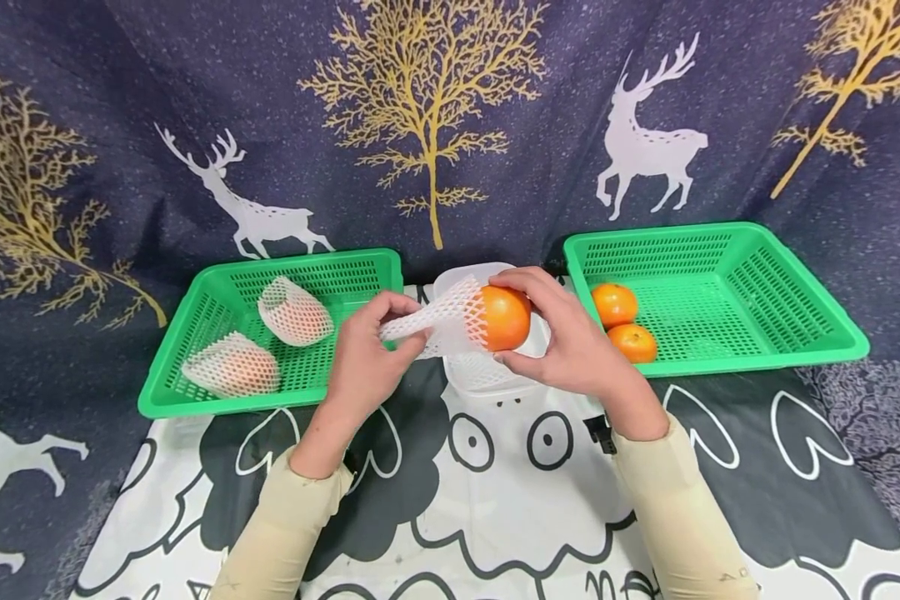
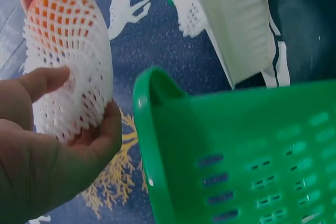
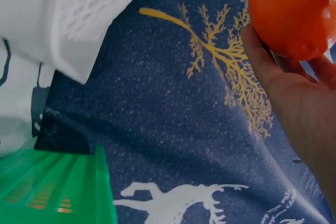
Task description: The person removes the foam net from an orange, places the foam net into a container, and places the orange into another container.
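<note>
Being grasped between the thumb and fingers of the right hand (image 1: 570, 346), a round, glossy orange fruit (image 1: 507, 318) is being held above a white plastic container (image 1: 495, 389); its left side is being enclosed by a white foam mesh sleeve (image 1: 453, 319), whose left end is being pinched by the left hand (image 1: 367, 350); two mesh-wrapped fruits (image 1: 296, 315) are being held in a green plastic basket (image 1: 285, 401) to the left; two bare orange fruits (image 1: 613, 305) are being held in a second green plastic basket (image 1: 727, 317) to the right; both baskets are being supported by a worktop (image 1: 525, 500) covered in black-and-white cartoon-printed cloth.
</note>
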Demonstrator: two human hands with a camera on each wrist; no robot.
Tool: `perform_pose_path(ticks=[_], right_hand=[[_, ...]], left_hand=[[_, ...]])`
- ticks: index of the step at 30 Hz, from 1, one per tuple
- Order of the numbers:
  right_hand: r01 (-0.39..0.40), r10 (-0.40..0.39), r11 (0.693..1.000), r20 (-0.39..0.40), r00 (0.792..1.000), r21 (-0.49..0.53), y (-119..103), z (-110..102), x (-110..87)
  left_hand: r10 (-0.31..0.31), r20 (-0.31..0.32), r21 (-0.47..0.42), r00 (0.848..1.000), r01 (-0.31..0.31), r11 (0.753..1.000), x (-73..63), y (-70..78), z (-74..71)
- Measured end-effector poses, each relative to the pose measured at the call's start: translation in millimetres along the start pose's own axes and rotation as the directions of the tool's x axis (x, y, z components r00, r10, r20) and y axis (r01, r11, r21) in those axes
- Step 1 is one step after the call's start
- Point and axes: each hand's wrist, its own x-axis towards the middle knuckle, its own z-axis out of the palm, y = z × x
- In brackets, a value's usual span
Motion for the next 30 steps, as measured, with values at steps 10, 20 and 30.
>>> perform_pose_path(ticks=[10,20,30], right_hand=[[-0.045,0.047,0.998,-0.074,0.996,0.034,7,-14,-9.1],[-0.062,0.066,0.998,-0.148,0.987,0.033,11,-30,-16.5],[-0.07,0.083,0.995,-0.217,0.973,0.066,20,-47,-23.3]], left_hand=[[0.109,-0.076,0.107,0.991,-0.1,0.989,-3.4,-1.6,20.9],[0.161,-0.117,0.194,0.98,-0.136,0.972,-5.2,2.4,41.3],[0.116,-0.132,0.257,0.984,-0.079,0.963,1.8,-0.6,64.5]])
